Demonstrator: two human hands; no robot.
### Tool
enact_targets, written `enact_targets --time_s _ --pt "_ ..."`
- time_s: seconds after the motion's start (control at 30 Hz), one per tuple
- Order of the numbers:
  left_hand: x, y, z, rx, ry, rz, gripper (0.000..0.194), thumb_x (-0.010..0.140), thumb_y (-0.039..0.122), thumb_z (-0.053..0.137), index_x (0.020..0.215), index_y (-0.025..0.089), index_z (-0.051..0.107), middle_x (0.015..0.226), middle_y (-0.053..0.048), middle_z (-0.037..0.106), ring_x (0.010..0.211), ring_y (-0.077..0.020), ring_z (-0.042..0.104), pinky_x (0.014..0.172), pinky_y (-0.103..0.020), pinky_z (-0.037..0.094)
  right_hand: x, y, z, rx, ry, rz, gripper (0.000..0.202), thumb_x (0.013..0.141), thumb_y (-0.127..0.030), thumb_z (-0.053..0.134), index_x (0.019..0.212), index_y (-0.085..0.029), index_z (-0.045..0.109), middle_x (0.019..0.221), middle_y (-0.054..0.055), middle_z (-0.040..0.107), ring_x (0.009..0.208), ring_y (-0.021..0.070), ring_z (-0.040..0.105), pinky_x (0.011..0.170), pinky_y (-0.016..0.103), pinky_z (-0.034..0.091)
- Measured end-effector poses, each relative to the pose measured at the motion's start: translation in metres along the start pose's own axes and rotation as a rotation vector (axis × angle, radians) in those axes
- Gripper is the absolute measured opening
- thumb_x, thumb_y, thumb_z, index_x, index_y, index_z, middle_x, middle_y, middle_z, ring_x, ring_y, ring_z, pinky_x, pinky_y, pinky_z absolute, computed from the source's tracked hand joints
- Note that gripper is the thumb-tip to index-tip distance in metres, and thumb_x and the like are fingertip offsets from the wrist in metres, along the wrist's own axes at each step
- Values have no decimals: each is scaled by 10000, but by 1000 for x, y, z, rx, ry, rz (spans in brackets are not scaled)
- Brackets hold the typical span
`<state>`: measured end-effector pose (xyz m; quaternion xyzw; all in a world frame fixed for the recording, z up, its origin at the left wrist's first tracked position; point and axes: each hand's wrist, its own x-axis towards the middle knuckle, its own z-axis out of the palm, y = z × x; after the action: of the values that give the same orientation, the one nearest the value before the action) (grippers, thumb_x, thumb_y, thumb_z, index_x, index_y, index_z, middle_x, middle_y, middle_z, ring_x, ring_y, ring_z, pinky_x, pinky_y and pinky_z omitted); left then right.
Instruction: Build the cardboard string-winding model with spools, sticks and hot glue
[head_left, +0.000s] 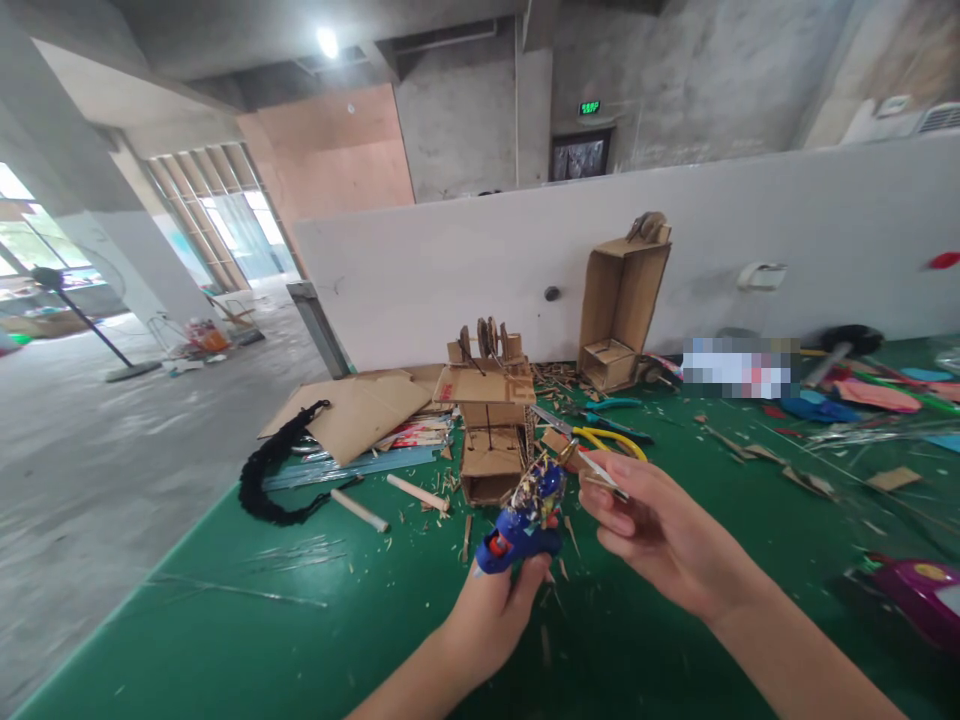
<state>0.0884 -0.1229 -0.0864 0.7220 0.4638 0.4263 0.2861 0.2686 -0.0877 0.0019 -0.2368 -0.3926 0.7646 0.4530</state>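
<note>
My left hand [495, 610] is wrapped round the handle of a blue hot glue gun [521, 530], whose body is crusted with bits of debris. The gun's nozzle points right, close to a small cardboard piece [592, 475] pinched in the fingers of my right hand [645, 520]. A pale, thin edge or strip shows along that piece; I cannot tell whether the nozzle touches it. Just beyond the gun stands a cardboard structure [495, 455] with upright discs [487, 340] on its top. Scissors with yellow handles [611, 440] lie behind my right hand.
A taller cardboard frame [622, 300] stands by the white partition [450, 270]. On the green table [300, 640] lie wooden sticks [418, 493], clear glue sticks [300, 550], a black braided cord [259, 480], flat cardboard [360, 410], teal-handled pliers [615, 404], scraps and a purple object [915, 600].
</note>
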Motion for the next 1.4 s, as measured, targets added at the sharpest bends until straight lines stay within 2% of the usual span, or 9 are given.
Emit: enact_targets --time_s 0.1,0.2,0.3,0.43,0.63,0.9,1.23,1.4 --pt "2 1 -1 5 14 10 331 927 288 413 1202 180 564 1037 -90 654 940 -201 597 910 -353 465 0 1 -1 -55 24 -30 181 776 -369 660 832 -197 665 615 -33 403 506 53 297 406 168 210" --pt "2 2 -1 1 34 1 316 924 286 417 1174 174 574 1040 -90 657 944 -204 603 903 -356 473 1 1 -2 -97 41 -77 279 780 -454 622 843 -188 681 628 -19 407 515 71 312 402 193 208" --pt "1 3 -1 10 27 -6 260 924 281 410 1020 163 621 1041 -89 658 951 -205 604 859 -327 494 2 0 -2 -170 79 -117 287 775 -463 623 836 -189 681 661 -9 433 529 76 339 407 202 208" --pt "0 5 -1 19 6 22 236 914 279 426 850 163 622 951 -76 672 897 -200 612 807 -300 509 3 1 -4 -267 155 -136 224 735 -416 687 732 -195 651 579 -34 395 500 66 309 420 205 212" --pt "2 8 -2 -20 4 -12 299 923 281 413 1146 181 586 969 -70 662 909 -194 607 854 -309 485 5 7 -7 -294 166 -178 214 691 -362 738 838 -215 686 625 -29 448 509 57 285 419 202 203" --pt "-1 9 0 -77 -87 -83 300 935 309 386 1102 162 587 820 -55 640 757 -168 602 751 -288 502 9 13 -10 -262 100 -198 277 668 -328 770 928 -278 687 824 6 597 711 117 498 532 218 365" --pt "0 8 -1 -105 -83 -69 314 933 335 396 1128 168 577 839 -56 640 739 -163 602 743 -283 504 11 14 -8 -249 207 -226 350 643 -336 784 966 -257 675 848 10 590 697 112 486 549 228 390" --pt "0 10 -1 -112 -110 -89 322 935 348 387 1119 168 581 824 -58 651 729 -167 614 722 -278 506 12 15 -3 -235 195 -282 398 670 -311 764 1034 -272 607 853 -15 514 639 83 421 477 196 343"
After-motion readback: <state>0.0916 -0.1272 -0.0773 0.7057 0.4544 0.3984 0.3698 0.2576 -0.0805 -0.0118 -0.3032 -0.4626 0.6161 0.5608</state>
